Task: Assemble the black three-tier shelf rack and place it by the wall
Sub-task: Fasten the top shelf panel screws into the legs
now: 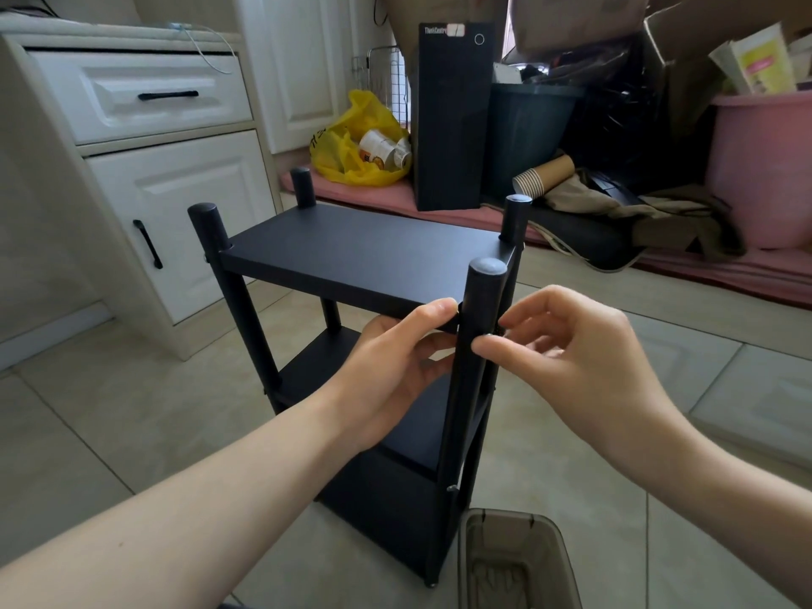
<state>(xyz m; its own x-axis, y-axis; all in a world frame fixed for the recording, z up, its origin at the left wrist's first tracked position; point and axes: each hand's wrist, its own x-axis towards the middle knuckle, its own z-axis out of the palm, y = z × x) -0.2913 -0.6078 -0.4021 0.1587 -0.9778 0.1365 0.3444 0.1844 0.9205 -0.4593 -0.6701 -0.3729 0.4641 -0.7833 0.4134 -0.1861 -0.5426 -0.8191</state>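
Observation:
The black three-tier shelf rack [351, 257] stands upright on the tiled floor in front of me, with its boards held between round black posts. My left hand [395, 367] grips the front edge of the top board, thumb on top, right beside the near right post [476, 345]. My right hand [567, 358] pinches a small dark screw [494, 334] between thumb and forefinger against the right side of that post, at the level of the top board.
A white cabinet [145, 182] with black handles stands at the left. Behind the rack lie a yellow bag [351, 142], a black computer tower [452, 116], paper cups [545, 175], black bags and a pink tub [764, 169]. A small translucent bin [514, 564] sits at the bottom.

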